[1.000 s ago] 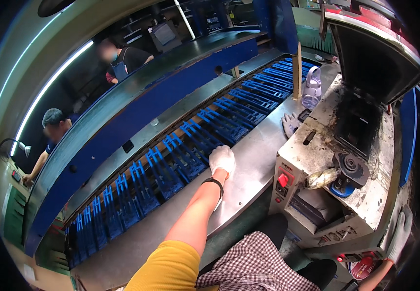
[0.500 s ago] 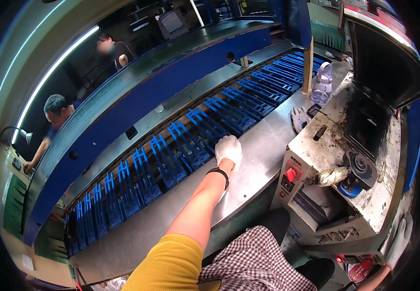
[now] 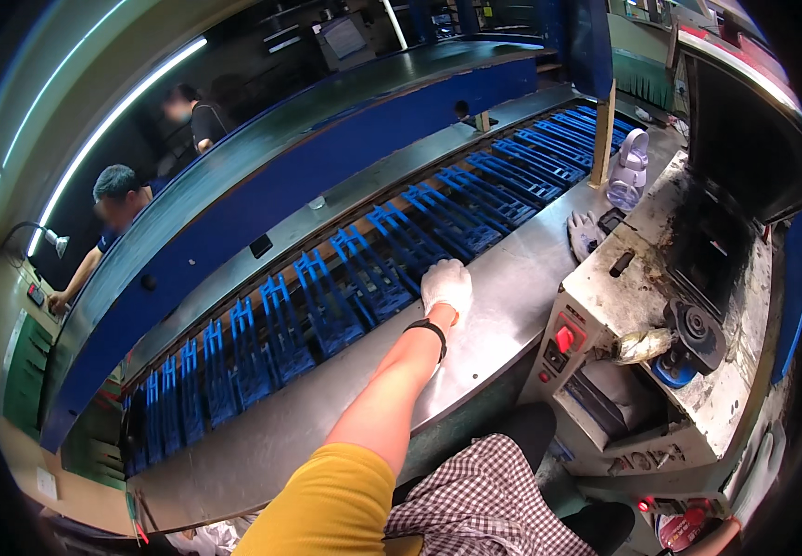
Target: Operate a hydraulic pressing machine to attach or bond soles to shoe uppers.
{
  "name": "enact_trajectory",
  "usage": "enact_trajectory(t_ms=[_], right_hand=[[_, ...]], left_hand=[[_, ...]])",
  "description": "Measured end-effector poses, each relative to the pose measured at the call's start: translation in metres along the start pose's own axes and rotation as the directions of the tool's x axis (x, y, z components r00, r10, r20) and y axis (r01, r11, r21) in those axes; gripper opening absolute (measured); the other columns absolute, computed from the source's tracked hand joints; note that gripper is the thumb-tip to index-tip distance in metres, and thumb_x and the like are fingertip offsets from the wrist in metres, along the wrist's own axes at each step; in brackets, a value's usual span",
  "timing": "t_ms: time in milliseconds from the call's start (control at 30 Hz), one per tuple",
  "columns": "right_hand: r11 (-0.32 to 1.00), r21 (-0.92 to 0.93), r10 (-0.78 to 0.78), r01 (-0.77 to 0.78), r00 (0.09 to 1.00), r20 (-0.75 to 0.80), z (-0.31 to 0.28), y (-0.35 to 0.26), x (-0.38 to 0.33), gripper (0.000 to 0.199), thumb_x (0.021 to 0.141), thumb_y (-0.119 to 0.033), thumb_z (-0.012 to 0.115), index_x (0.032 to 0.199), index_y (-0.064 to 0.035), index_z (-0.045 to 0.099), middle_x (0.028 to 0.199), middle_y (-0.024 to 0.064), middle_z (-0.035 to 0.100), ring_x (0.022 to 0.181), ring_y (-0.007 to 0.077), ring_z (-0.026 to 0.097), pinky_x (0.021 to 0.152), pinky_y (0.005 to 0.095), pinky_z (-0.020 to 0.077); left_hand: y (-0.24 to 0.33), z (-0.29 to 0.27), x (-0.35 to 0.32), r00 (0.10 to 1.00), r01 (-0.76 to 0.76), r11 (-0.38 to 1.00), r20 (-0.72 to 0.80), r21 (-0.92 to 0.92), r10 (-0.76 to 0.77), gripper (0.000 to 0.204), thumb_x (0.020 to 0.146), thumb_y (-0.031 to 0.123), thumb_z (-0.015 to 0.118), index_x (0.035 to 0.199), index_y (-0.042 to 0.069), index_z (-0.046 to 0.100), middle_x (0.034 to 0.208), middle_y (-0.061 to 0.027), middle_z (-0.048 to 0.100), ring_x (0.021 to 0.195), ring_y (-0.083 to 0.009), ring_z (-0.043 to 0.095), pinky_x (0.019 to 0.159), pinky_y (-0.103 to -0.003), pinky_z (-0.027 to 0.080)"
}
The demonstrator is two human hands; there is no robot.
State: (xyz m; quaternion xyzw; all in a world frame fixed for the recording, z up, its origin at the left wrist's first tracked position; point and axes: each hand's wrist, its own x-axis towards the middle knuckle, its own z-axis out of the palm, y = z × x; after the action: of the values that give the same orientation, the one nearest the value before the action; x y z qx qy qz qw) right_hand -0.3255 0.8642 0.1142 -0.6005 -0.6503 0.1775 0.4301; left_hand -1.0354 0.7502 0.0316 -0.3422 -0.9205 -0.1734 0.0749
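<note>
My left hand (image 3: 446, 285), in a white glove, rests on the bare metal ledge (image 3: 503, 320) right beside a row of blue slatted racks (image 3: 378, 264). Its fingers are curled into a fist at the ledge's inner edge; whatever they may hold is hidden. Far to the lower right, my right hand (image 3: 761, 471), also gloved, is stretched out with straight fingers along the side of a stained white machine (image 3: 637, 246). Nothing shows in that hand. The machine's dark lid (image 3: 744, 130) stands raised.
A loose glove (image 3: 586, 236) and a pale purple bottle (image 3: 629, 171) are near the machine. On its top sits a dark round-ended part (image 3: 695, 324); a red switch (image 3: 564, 338) is on its front. Beyond the blue barrier (image 3: 262, 213) are two people.
The whole view has shifted slightly, the bench and machine now sitting further right. The standing person in the back has moved left. My hands keep nearly the same places and poses.
</note>
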Motion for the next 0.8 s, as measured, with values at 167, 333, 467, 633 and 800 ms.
enact_trajectory(t_ms=[167, 333, 467, 633, 800], right_hand=[[1.0, -0.021, -0.004, 0.004, 1.0, 0.013, -0.003, 0.006, 0.003, 0.04, 0.11, -0.022, 0.044, 0.14, 0.0016, 0.055, 0.145, 0.02, 0.054, 0.135, 0.0311, 0.05, 0.116, 0.0417, 0.0369], [0.998, -0.06, 0.009, -0.006, 0.999, 0.047, -0.003, 0.008, 0.006, 0.043, 0.11, -0.025, 0.045, 0.143, 0.0019, 0.053, 0.148, 0.0173, 0.053, 0.137, 0.0286, 0.048, 0.117, 0.0388, 0.0349], [0.995, -0.105, 0.006, -0.002, 0.999, 0.046, -0.007, -0.009, 0.0, 0.045, 0.11, -0.026, 0.046, 0.144, 0.002, 0.051, 0.148, 0.0154, 0.054, 0.138, 0.0258, 0.048, 0.117, 0.0357, 0.0342], [0.999, -0.044, 0.016, -0.015, 1.0, 0.025, -0.004, 0.002, 0.002, 0.042, 0.109, -0.023, 0.047, 0.142, 0.0024, 0.053, 0.146, 0.0164, 0.055, 0.135, 0.0268, 0.05, 0.116, 0.0375, 0.0359], [0.998, -0.047, -0.038, 0.039, 0.999, 0.01, 0.002, 0.004, 0.003, 0.039, 0.109, -0.017, 0.046, 0.14, 0.0051, 0.053, 0.144, 0.0167, 0.057, 0.134, 0.0268, 0.052, 0.116, 0.0375, 0.0369]], left_hand=[[0.001, 0.002, 0.0, 1.0, 0.005, 1.0, 0.017, -0.007, -0.005, 0.037, 0.096, 0.026, 0.044, 0.101, 0.005, 0.074, 0.112, -0.0206, 0.072, 0.107, -0.0394, 0.067, 0.096, -0.051, 0.053], [-0.004, 0.001, 0.0, 1.0, -0.004, 1.0, 0.013, 0.015, 0.004, 0.037, 0.096, 0.027, 0.044, 0.102, 0.005, 0.074, 0.112, -0.0194, 0.072, 0.108, -0.0387, 0.066, 0.096, -0.05, 0.052], [0.007, -0.002, -0.003, 0.999, -0.013, 1.0, 0.037, 0.015, 0.012, 0.034, 0.097, 0.023, 0.046, 0.103, 0.005, 0.074, 0.114, -0.0187, 0.072, 0.109, -0.0365, 0.067, 0.095, -0.048, 0.053], [0.01, -0.009, -0.001, 0.998, 0.01, 0.999, 0.055, 0.053, -0.013, 0.03, 0.096, 0.019, 0.05, 0.103, 0.005, 0.076, 0.116, -0.0183, 0.072, 0.108, -0.0348, 0.069, 0.093, -0.046, 0.056], [0.004, -0.011, -0.005, 0.999, -0.025, 0.999, -0.019, 0.033, 0.026, 0.027, 0.092, 0.018, 0.054, 0.101, 0.005, 0.076, 0.113, -0.019, 0.073, 0.108, -0.0347, 0.071, 0.091, -0.044, 0.057]])
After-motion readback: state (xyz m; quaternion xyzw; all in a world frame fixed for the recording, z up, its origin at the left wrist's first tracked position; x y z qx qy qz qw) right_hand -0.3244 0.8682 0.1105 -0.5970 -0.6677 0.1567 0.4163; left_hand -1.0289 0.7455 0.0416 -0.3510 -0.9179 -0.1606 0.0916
